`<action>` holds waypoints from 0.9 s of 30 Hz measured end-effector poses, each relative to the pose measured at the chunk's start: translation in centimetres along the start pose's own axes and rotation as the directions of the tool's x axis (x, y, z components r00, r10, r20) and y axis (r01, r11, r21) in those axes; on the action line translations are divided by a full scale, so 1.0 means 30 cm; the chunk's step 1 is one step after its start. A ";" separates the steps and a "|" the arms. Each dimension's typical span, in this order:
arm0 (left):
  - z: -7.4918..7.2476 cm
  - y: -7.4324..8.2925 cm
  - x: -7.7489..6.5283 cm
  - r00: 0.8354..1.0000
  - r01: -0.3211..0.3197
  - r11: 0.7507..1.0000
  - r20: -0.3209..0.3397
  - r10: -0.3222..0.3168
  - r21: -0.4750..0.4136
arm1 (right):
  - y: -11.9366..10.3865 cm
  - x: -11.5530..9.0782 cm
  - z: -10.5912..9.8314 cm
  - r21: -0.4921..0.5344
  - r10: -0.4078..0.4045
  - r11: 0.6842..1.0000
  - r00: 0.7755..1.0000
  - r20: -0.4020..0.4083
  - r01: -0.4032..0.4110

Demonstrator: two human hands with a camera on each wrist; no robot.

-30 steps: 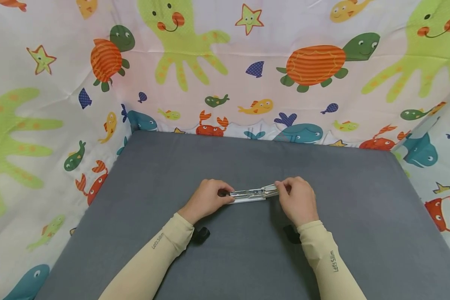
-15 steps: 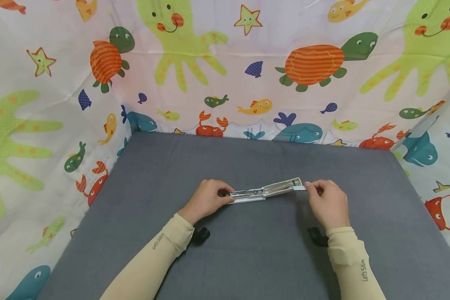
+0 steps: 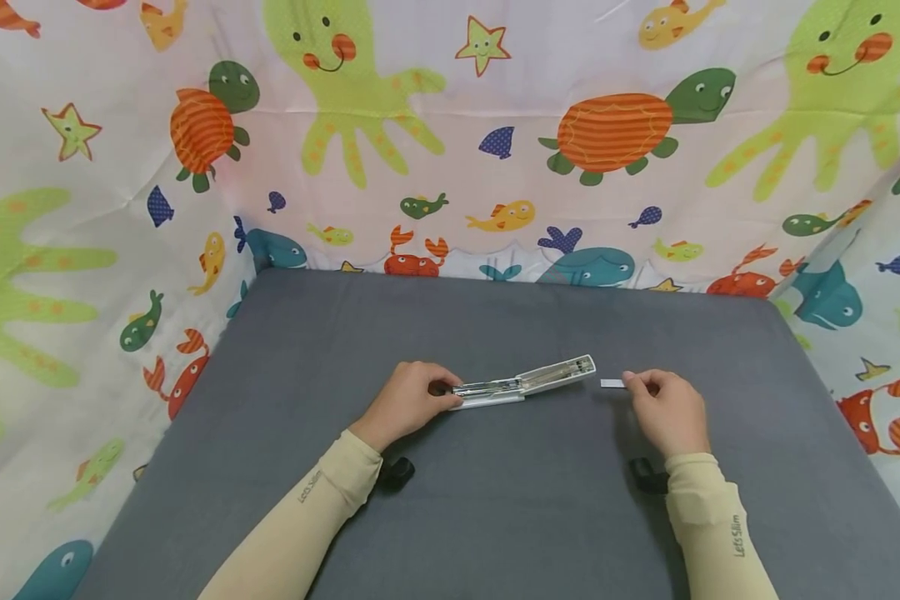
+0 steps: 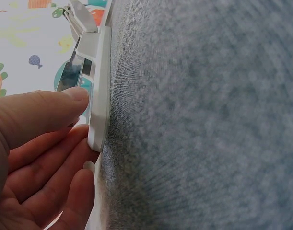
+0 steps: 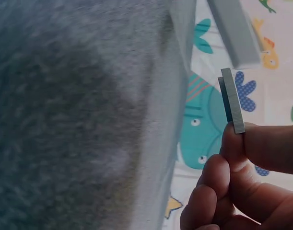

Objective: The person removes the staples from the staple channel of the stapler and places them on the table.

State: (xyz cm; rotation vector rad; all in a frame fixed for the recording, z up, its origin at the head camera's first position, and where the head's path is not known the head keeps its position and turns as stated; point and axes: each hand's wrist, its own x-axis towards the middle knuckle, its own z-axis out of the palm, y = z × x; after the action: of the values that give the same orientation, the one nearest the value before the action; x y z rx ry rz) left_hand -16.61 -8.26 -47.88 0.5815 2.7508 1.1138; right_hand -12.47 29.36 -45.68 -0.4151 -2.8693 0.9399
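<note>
A white stapler lies on the grey surface in the head view, its top arm swung fully back to the right so the metal inside shows. My left hand pinches the stapler's left end between thumb and fingers; in the left wrist view the thumb presses on it from one side. Between thumb and forefinger, my right hand pinches a short strip of staples. That strip points left, a small gap away from the tip of the swung-back arm. The strip's rear end is hidden in the fingers.
A dark grey cloth covers the work surface. Fabric walls printed with sea animals rise at the back and both sides. Black wrist straps show beneath both wrists.
My right hand has moved right from the stapler, drawing the staple strip away from the end of its top arm. The left hand keeps its grip. The head view has shifted slightly.
</note>
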 end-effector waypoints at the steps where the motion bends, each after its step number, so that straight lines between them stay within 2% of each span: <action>1: -0.001 -0.002 -0.001 1.000 0.003 1.000 -0.002 -0.003 0.000 | 0.002 0.003 0.006 -0.003 -0.003 1.000 1.000 0.009 0.003; 11: 0.003 -0.005 -0.004 1.000 0.012 1.000 -0.002 -0.012 -0.006 | 0.041 0.018 0.030 -0.021 0.035 0.999 0.998 0.052 -0.034; 18: -0.002 -0.004 0.002 1.000 0.013 1.000 0.004 -0.013 -0.003 | 0.047 0.018 0.028 -0.040 0.038 0.999 0.998 0.055 -0.036; 27: 0.000 -0.005 0.002 1.000 0.021 1.000 0.008 -0.021 -0.003 | 0.057 0.013 0.027 -0.055 0.080 0.996 0.994 0.077 -0.076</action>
State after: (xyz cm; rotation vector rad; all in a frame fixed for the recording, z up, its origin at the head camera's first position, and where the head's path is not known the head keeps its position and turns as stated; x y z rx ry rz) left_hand -16.72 -8.33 -47.99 0.5548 2.7409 1.1088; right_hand -12.59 30.32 -47.35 -0.5088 -2.9747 0.9151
